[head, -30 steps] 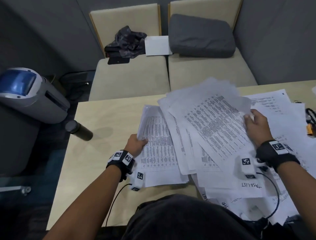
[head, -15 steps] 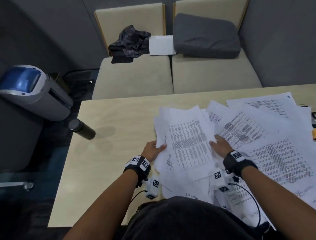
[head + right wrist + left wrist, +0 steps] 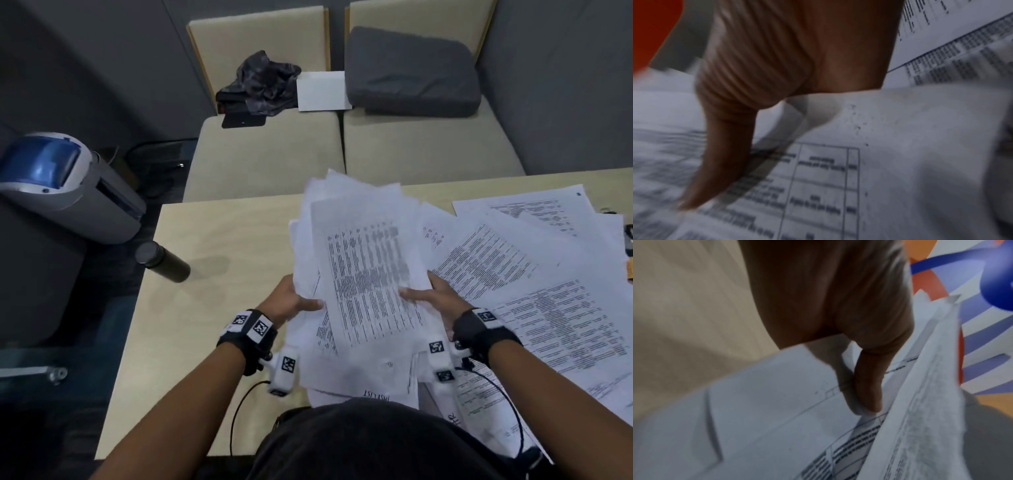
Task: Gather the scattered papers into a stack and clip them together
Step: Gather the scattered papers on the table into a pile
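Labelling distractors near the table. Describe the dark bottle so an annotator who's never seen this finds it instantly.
Start at the pale wooden table covered on its right side with printed papers. Go to its bare left edge, just below the grey and blue machine. The dark bottle stands there alone, a dark cylinder with a round cap, apart from every sheet.

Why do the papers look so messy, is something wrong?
The bundle of papers held between the left hand and right hand is fanned out, its edges not lined up. More loose sheets lie crooked and overlapping on the table. Nothing looks torn or spilled.
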Tool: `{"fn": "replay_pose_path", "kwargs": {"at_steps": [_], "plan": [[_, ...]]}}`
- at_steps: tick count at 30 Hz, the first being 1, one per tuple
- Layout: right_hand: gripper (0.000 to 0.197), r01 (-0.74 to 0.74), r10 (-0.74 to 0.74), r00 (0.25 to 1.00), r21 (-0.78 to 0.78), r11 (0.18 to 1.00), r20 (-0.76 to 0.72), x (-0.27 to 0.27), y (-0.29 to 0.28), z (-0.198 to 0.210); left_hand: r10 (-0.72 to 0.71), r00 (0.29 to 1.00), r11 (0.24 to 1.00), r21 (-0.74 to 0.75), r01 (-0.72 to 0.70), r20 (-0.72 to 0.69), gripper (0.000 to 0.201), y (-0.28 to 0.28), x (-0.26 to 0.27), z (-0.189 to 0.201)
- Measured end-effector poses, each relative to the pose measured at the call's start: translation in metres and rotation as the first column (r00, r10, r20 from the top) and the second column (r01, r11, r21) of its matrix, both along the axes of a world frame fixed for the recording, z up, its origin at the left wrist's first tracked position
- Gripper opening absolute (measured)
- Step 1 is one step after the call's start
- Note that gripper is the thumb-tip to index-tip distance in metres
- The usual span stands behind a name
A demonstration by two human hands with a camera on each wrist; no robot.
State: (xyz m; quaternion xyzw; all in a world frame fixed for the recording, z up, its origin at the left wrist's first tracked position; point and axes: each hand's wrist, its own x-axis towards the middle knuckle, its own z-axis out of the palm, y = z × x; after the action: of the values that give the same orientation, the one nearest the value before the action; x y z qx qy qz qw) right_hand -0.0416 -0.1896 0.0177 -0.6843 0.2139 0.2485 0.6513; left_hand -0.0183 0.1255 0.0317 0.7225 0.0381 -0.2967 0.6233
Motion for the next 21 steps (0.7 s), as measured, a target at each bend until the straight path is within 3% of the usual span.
{"fn": "replay_pose_path", "kwargs": {"at_steps": [2, 4, 6, 9, 11, 13, 15, 17, 19, 20, 21], "plan": [[0.071, 0.024, -0.028, 0.999, 0.138, 0.99, 0.024, 0.004, 0.006, 0.023, 0.0, 0.999, 0.999, -0.053, 0.002, 0.033, 0.043, 0.007, 0.003, 0.016], [0.09, -0.027, 0.013, 0.996, 0.158, 0.987, 0.088, 0.011, 0.01, 0.034, 0.016, 0.997, 0.996, -0.083, -0.01, 0.075, 0.04, 0.009, 0.006, 0.031], [0.092, -0.035, 0.023, 0.989, 0.077, 0.996, 0.148, 0.025, 0.017, 0.042, 0.053, 0.99, 0.995, -0.094, -0.041, 0.127, 0.044, 0.009, 0.008, 0.042], [0.089, 0.003, 0.012, 0.971, -0.062, 0.998, 0.239, 0.043, 0.032, 0.049, 0.197, 0.968, 0.977, -0.107, -0.182, 0.153, 0.076, 0.007, 0.009, 0.056], [0.085, 0.068, -0.03, 0.948, -0.109, 0.992, 0.317, 0.053, 0.044, 0.061, 0.299, 0.933, 0.95, -0.159, -0.269, 0.203, 0.052, 0.0, 0.013, 0.072], [0.064, 0.145, -0.101, 0.923, -0.092, 0.985, 0.37, 0.056, 0.057, 0.082, 0.382, 0.88, 0.921, -0.197, -0.336, 0.284, 0.023, -0.007, 0.021, 0.091], [0.065, 0.224, -0.197, 0.89, -0.019, 0.974, 0.412, 0.057, 0.064, 0.097, 0.461, 0.829, 0.882, -0.27, -0.386, 0.317, 0.021, -0.009, 0.024, 0.109], [0.058, 0.293, -0.288, 0.841, 0.062, 0.954, 0.458, 0.058, 0.069, 0.108, 0.469, 0.823, 0.868, -0.337, -0.364, 0.32, 0.017, 0.0, 0.026, 0.108], [0.057, 0.285, -0.303, 0.849, 0.108, 0.952, 0.433, 0.063, 0.069, 0.102, 0.345, 0.885, 0.938, -0.131, -0.319, 0.312, 0.008, 0.007, 0.024, 0.105], [0.066, 0.276, -0.28, 0.861, 0.072, 0.959, 0.426, 0.063, 0.069, 0.097, 0.292, 0.908, 0.951, 0.013, -0.31, 0.302, 0.022, 0.012, 0.024, 0.097], [0.075, 0.253, -0.244, 0.868, 0.037, 0.967, 0.432, 0.062, 0.07, 0.093, 0.318, 0.901, 0.936, 0.056, -0.348, 0.295, 0.031, 0.016, 0.024, 0.09]]}}
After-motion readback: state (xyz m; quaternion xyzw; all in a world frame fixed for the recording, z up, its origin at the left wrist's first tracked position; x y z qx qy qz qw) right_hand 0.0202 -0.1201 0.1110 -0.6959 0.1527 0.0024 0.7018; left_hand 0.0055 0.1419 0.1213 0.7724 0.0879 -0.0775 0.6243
